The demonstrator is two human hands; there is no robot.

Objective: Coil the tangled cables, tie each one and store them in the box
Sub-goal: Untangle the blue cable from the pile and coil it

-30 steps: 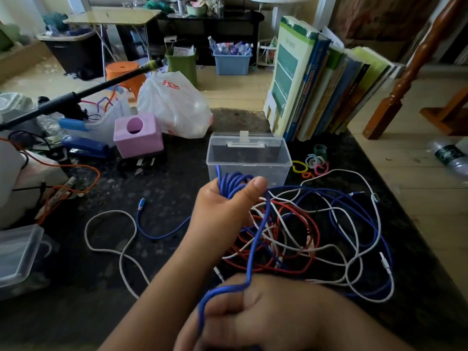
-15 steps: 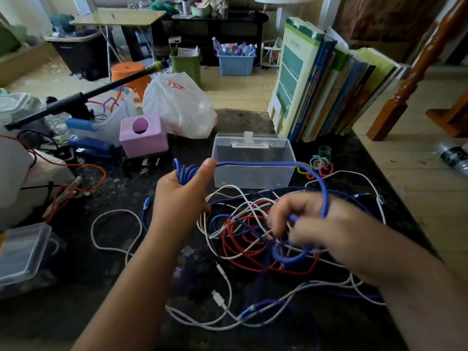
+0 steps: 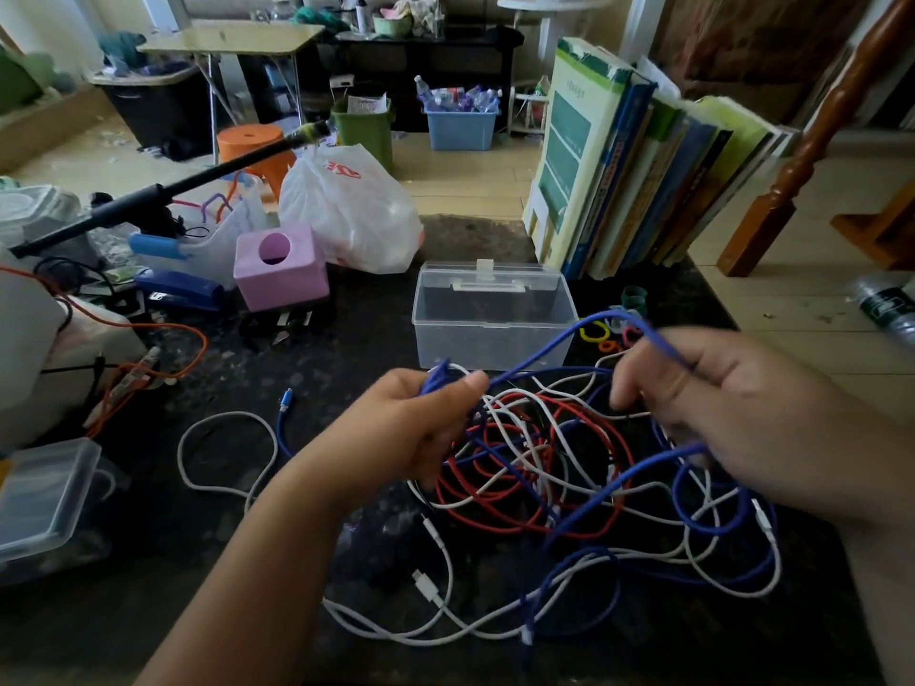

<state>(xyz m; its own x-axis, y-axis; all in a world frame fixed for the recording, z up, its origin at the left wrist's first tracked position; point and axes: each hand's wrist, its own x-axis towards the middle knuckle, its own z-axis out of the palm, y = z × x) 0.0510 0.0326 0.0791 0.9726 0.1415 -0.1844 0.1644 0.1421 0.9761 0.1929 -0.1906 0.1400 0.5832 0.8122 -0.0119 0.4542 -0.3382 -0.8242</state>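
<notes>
A tangle of red, white and blue cables (image 3: pixel 559 467) lies on the dark table in front of me. My left hand (image 3: pixel 401 433) grips a small bundle of blue cable loops between thumb and fingers above the tangle's left side. From it the blue cable (image 3: pixel 539 354) arcs up and right into my right hand (image 3: pixel 742 418), whose curled fingers hold it, then drops back into the pile. The clear plastic box (image 3: pixel 495 334) stands open just behind the tangle. Several coloured ring ties (image 3: pixel 606 334) lie to the right of the box.
A row of books (image 3: pixel 643 180) leans at the back right. A pink cube (image 3: pixel 279 267), a blue stapler (image 3: pixel 180 292) and a white plastic bag (image 3: pixel 351 205) sit at the back left. A clear lidded container (image 3: pixel 44 497) is at the left edge; an orange wire (image 3: pixel 188 349) lies nearby.
My right hand has moved right and up, drawing the blue cable out into a longer span. My left hand has shifted right and lower, still holding the blue loops.
</notes>
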